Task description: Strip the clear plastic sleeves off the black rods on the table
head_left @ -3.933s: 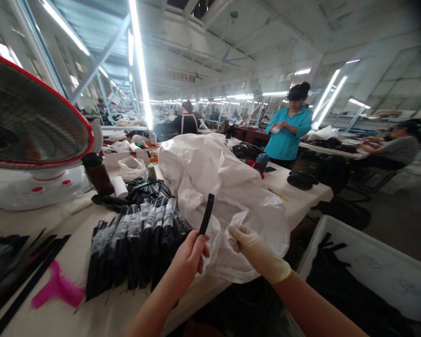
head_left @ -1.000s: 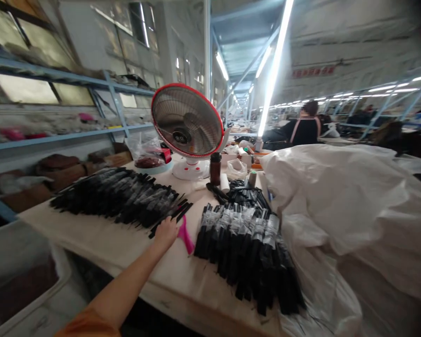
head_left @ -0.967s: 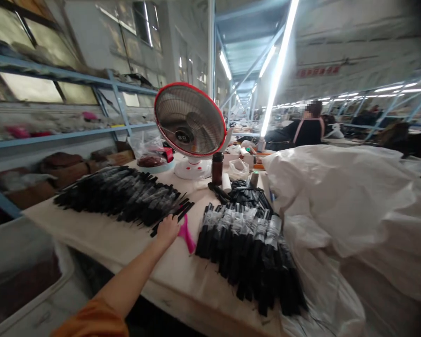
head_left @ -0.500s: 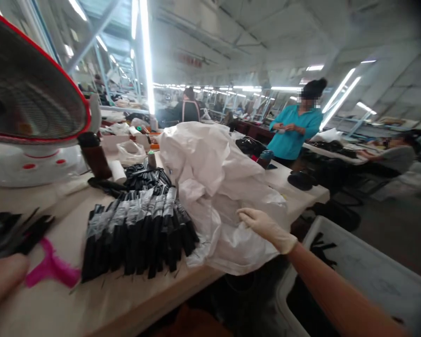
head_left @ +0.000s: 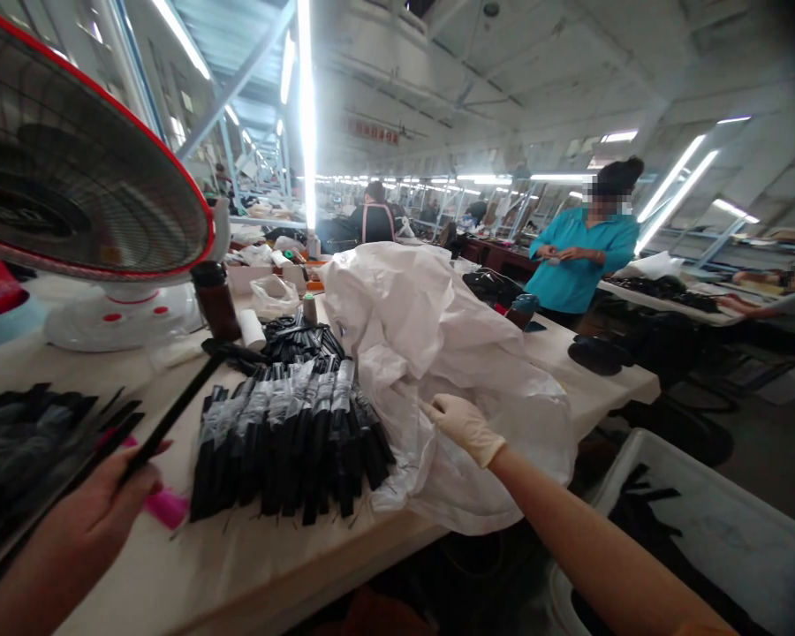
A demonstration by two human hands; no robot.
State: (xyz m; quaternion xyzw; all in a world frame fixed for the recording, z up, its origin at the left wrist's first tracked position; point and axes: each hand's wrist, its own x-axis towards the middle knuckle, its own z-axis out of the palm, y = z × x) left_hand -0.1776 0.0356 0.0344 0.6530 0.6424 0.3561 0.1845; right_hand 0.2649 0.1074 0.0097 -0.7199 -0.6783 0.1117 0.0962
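My bare left hand (head_left: 99, 503), at the lower left, is closed round a long narrow black strip (head_left: 178, 406) that slants up to the right. Other dark strips (head_left: 33, 433) lie beside and behind it. A bright pink piece (head_left: 167, 507) shows just right of this hand, partly hidden. My right hand (head_left: 467, 428), in a pale glove, is in front of a crumpled white plastic bag (head_left: 397, 300). Its fingers are curled together, and I cannot make out whether anything is in them. Between the hands lies a row of black strip bundles (head_left: 291, 442) wrapped in clear film.
A red-rimmed fan (head_left: 125, 305) stands at the left, near a brown bottle (head_left: 215, 300) and a white roll (head_left: 252, 329). A white crate (head_left: 722, 495) with black strips is below right of the table. A person in a turquoise top (head_left: 583, 252) stands beyond.
My left hand has come further into view, lifting a black strip. The gloved right hand has moved left across the front of the white bag. The view has shifted slightly left.
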